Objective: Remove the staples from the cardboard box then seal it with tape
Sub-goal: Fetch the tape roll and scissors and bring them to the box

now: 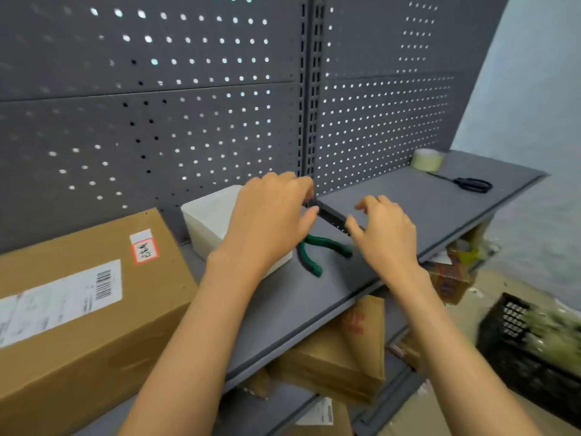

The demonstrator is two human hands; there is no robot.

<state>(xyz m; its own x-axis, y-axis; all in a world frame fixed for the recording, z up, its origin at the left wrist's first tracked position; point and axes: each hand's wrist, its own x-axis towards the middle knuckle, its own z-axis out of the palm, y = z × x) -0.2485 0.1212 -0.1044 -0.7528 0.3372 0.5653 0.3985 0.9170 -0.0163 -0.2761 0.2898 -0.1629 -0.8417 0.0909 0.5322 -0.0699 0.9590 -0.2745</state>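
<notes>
Grey pegboard panels (151, 121) back a grey shelf (314, 287). On it, at far left, lies the cardboard box (78, 297), untouched. Both hands hold a thin black strip (331, 217): the left hand (270, 215) pinches one end, the right hand (386, 231) pinches the other with its remaining fingers spread. Green-handled pliers (317, 250) lie below them. Tape roll (428, 159) and scissors (471, 184) wait far right. Judgement: preparation stage; next, take the pliers to the box's staples.

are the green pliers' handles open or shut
Open. The green pliers lie flat on the grey shelf with their two handles spread apart in a V; the head is hidden behind the left hand.
</notes>
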